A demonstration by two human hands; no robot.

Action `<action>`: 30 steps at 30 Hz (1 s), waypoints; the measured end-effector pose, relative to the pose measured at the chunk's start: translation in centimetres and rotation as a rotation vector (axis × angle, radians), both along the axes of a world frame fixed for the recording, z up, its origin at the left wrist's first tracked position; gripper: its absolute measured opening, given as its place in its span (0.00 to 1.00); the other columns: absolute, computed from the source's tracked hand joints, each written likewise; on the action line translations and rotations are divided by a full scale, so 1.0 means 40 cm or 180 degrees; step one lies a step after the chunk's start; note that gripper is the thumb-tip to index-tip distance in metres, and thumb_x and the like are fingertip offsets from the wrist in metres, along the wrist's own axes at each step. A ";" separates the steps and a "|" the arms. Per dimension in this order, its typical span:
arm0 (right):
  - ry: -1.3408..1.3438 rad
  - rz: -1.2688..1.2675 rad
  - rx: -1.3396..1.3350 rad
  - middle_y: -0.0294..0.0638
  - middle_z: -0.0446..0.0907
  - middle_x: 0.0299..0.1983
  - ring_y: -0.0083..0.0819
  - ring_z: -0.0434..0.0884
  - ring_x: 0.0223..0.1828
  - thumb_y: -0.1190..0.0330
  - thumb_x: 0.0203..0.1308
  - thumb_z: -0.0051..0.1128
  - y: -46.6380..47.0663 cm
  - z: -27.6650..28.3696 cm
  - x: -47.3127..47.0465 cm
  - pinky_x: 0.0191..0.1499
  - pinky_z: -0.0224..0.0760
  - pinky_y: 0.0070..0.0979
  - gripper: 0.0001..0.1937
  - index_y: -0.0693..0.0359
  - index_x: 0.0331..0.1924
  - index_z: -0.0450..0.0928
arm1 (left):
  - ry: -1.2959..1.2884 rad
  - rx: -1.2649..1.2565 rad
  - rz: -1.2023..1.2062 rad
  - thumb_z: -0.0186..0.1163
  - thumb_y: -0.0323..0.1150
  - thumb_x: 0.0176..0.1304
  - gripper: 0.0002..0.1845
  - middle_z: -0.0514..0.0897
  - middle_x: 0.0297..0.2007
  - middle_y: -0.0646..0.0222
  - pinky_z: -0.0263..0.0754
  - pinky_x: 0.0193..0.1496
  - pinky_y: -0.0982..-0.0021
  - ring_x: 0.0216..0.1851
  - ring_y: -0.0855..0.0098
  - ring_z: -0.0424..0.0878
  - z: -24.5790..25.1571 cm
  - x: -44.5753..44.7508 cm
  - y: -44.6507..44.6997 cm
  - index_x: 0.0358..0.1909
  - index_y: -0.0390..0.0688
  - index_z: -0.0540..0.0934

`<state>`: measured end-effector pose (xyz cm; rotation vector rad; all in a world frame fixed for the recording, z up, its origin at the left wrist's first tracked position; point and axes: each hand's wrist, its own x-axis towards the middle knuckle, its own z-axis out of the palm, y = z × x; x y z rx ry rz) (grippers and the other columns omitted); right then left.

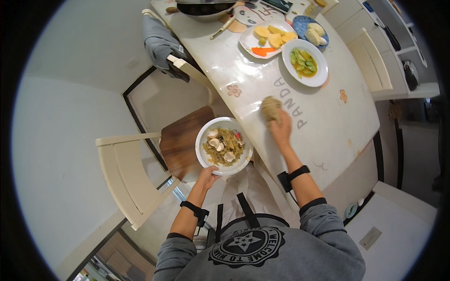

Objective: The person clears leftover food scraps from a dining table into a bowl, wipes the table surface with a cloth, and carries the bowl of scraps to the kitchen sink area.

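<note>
My left hand [208, 176] grips the near rim of a white bowl [201, 154], which is held beside the table edge, partly over a chair's wooden seat. Inside the bowl lie food scraps [230, 142] and several broken eggshells [214, 142]. My right hand [281, 127] presses a beige cloth [271, 109] on the table's plastic-looking cover [253, 80]. Beyond the cloth stands a white plate of green vegetables in liquid [286, 70]. Both wrists wear black straps with small devices.
Farther back are a tray with yellow pieces and orange strips [246, 38], a blue plate with pale buns [299, 23], a cream-handled utensil [225, 24] and a dark pan [205, 10]. A cream chair [126, 175] stands left; another chair [161, 45] holds grey clothing.
</note>
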<state>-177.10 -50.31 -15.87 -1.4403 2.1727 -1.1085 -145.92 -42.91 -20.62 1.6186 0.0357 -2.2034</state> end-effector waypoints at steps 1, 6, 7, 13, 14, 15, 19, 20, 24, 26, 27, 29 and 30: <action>-0.0049 0.0146 -0.0116 0.49 0.72 0.45 0.45 0.69 0.47 0.75 0.41 0.49 0.013 -0.005 0.054 0.53 0.61 0.36 0.22 0.64 0.47 0.71 | 0.0035 -0.0009 0.0025 0.49 0.21 0.51 0.22 0.71 0.47 0.52 0.75 0.47 0.58 0.47 0.57 0.72 0.001 0.000 0.002 0.51 0.29 0.62; -0.1104 0.0850 0.0473 0.43 0.73 0.47 0.36 0.71 0.46 0.75 0.44 0.49 0.110 0.049 0.184 0.51 0.63 0.28 0.20 0.64 0.47 0.72 | 0.0093 0.0069 -0.0028 0.49 0.21 0.51 0.22 0.69 0.48 0.51 0.75 0.48 0.58 0.48 0.57 0.72 0.002 0.011 0.025 0.51 0.29 0.61; -0.2396 0.0483 0.0944 0.39 0.74 0.43 0.28 0.74 0.42 0.74 0.45 0.49 0.120 0.056 0.188 0.46 0.67 0.24 0.19 0.65 0.47 0.72 | 0.0100 0.0091 -0.0058 0.49 0.21 0.51 0.22 0.69 0.48 0.51 0.74 0.48 0.58 0.48 0.57 0.72 0.004 0.020 0.032 0.51 0.29 0.61; -0.3297 -0.0762 0.0118 0.35 0.77 0.32 0.21 0.75 0.31 0.75 0.43 0.49 0.296 0.115 -0.071 0.34 0.70 0.19 0.15 0.66 0.40 0.75 | 0.0149 0.0180 -0.0227 0.47 0.19 0.50 0.24 0.68 0.49 0.50 0.75 0.47 0.57 0.46 0.56 0.73 -0.005 0.035 0.087 0.52 0.29 0.60; -0.2933 -0.1081 0.0070 0.36 0.77 0.32 0.22 0.75 0.31 0.74 0.43 0.48 0.321 0.123 -0.136 0.33 0.70 0.19 0.16 0.66 0.40 0.74 | 0.0143 0.0220 -0.0246 0.48 0.19 0.50 0.24 0.68 0.49 0.50 0.76 0.47 0.57 0.46 0.56 0.73 -0.006 0.033 0.096 0.52 0.29 0.60; -0.2858 -0.1230 0.0006 0.37 0.77 0.33 0.23 0.75 0.31 0.75 0.43 0.48 0.353 0.134 -0.202 0.34 0.71 0.20 0.16 0.67 0.41 0.73 | 0.0094 0.0282 -0.0248 0.48 0.19 0.50 0.24 0.69 0.48 0.50 0.76 0.46 0.57 0.46 0.56 0.73 -0.006 0.034 0.106 0.52 0.29 0.60; -0.1700 -0.2023 -0.0230 0.40 0.77 0.34 0.28 0.76 0.32 0.75 0.45 0.47 0.402 0.109 -0.378 0.36 0.71 0.21 0.16 0.66 0.42 0.73 | 0.0191 0.0113 -0.0395 0.48 0.19 0.49 0.23 0.69 0.48 0.49 0.77 0.45 0.59 0.45 0.55 0.74 0.001 0.026 0.158 0.51 0.27 0.60; -0.1590 -0.2083 -0.0135 0.42 0.76 0.36 0.31 0.76 0.34 0.75 0.46 0.48 0.402 0.093 -0.397 0.38 0.70 0.23 0.16 0.66 0.43 0.72 | 0.0213 0.0111 -0.0435 0.48 0.19 0.50 0.23 0.69 0.47 0.49 0.77 0.45 0.59 0.45 0.56 0.74 0.003 0.022 0.171 0.51 0.28 0.60; 0.0201 -0.1716 0.0192 0.52 0.70 0.46 0.46 0.68 0.50 0.70 0.46 0.51 0.331 -0.010 -0.314 0.55 0.59 0.35 0.22 0.67 0.48 0.68 | 0.0168 0.0062 -0.0329 0.48 0.20 0.50 0.22 0.72 0.45 0.51 0.77 0.44 0.59 0.43 0.57 0.75 0.009 -0.005 0.239 0.50 0.29 0.62; 0.0400 -0.0894 0.0046 0.50 0.71 0.46 0.45 0.68 0.50 0.73 0.43 0.52 0.319 -0.028 -0.211 0.54 0.59 0.35 0.22 0.64 0.48 0.69 | 0.0183 0.0011 -0.0268 0.48 0.20 0.50 0.22 0.71 0.46 0.50 0.77 0.45 0.60 0.44 0.57 0.75 0.008 -0.026 0.275 0.50 0.29 0.62; 0.0238 -0.0531 -0.0046 0.48 0.71 0.46 0.45 0.68 0.49 0.74 0.41 0.52 0.322 -0.026 -0.159 0.54 0.59 0.35 0.22 0.63 0.47 0.70 | 0.0193 -0.0014 -0.0212 0.48 0.20 0.50 0.22 0.70 0.47 0.50 0.78 0.45 0.61 0.44 0.57 0.75 0.008 -0.035 0.298 0.49 0.29 0.62; 0.0059 0.0080 -0.0144 0.46 0.72 0.45 0.44 0.69 0.48 0.75 0.40 0.51 0.350 -0.010 -0.060 0.52 0.61 0.34 0.22 0.62 0.47 0.70 | 0.0142 -0.0011 -0.0096 0.48 0.20 0.50 0.22 0.71 0.47 0.50 0.77 0.45 0.60 0.44 0.56 0.75 -0.007 -0.062 0.334 0.49 0.29 0.62; -0.0215 0.0243 0.0033 0.45 0.72 0.45 0.42 0.69 0.48 0.75 0.41 0.50 0.370 0.002 -0.024 0.51 0.62 0.32 0.21 0.63 0.46 0.70 | 0.0088 0.0012 -0.0020 0.48 0.20 0.50 0.21 0.71 0.47 0.50 0.77 0.45 0.59 0.44 0.56 0.75 -0.010 -0.066 0.354 0.49 0.29 0.62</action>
